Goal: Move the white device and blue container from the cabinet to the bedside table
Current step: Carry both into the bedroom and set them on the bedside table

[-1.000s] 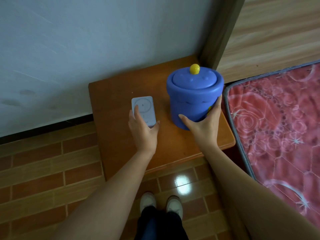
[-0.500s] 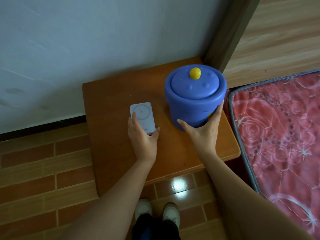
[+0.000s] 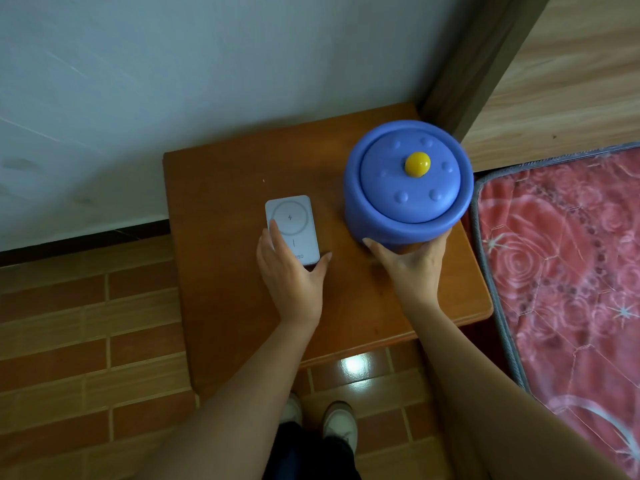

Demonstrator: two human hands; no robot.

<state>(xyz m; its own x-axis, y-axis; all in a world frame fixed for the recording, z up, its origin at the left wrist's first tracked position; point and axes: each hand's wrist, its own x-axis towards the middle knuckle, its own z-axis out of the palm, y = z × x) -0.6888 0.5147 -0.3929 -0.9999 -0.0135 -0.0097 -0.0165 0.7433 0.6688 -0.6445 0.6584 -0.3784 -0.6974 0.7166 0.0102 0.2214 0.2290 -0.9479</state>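
Observation:
The white device (image 3: 292,223), a flat rounded rectangle with a ring and a lightning mark, lies on the brown bedside table (image 3: 221,244). My left hand (image 3: 292,282) grips its near end, index finger along its left edge and thumb at its right corner. To its right, the blue container (image 3: 408,188) stands upright on the table, a round pot whose lid has a yellow knob. My right hand (image 3: 412,268) cups its near lower side, thumb on the left and fingers wrapped round the right.
A grey-white wall (image 3: 207,81) runs behind the table. A bed with a red patterned mattress (image 3: 561,265) and a wooden headboard (image 3: 571,81) borders the table's right side. Brown floor tiles (image 3: 86,323) lie to the left, and my shoes (image 3: 337,424) stand before the table.
The view has shifted further over the table, so the container's lid shows from above. Both hands keep the same hold, and both objects stay in place on the table.

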